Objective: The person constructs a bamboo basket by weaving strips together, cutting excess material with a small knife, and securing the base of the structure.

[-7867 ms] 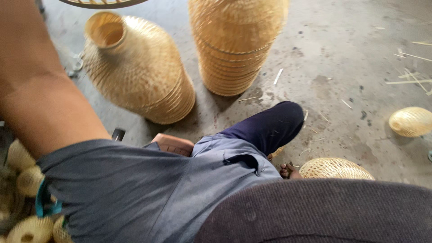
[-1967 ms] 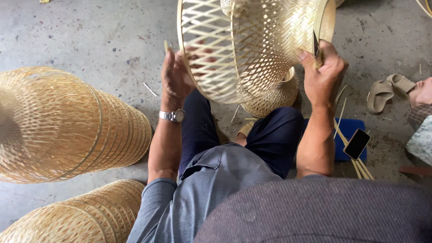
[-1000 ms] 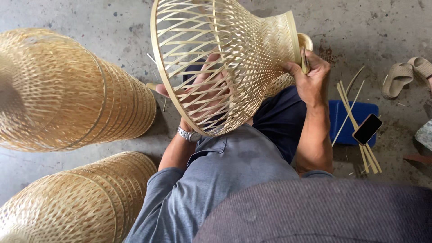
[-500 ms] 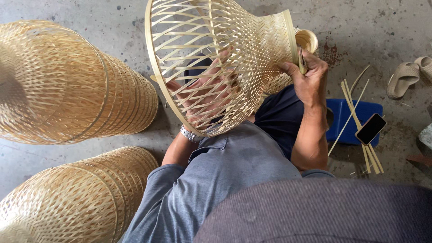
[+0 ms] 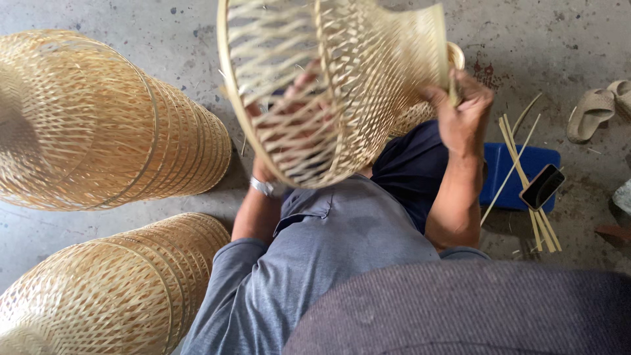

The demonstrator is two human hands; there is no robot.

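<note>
**Basket tipping further over my lap**

I am watching the woven bamboo basket [image 5: 342, 85] turning since a moment ago, its open mouth now swinging leftward. My left hand [image 5: 296, 125] is reaching inside, its grip unclear; my right hand [image 5: 463, 112] is pinching the narrow neck.

The person is wearing a grey-blue short-sleeved shirt [image 5: 328, 263], dark navy trousers [image 5: 414, 167] and a silver wristwatch [image 5: 268, 189] on the left wrist.

The lampshade frame [image 5: 342, 85] is woven pale bamboo strips, matt, above a rough, stained concrete floor [image 5: 539, 39].
</note>
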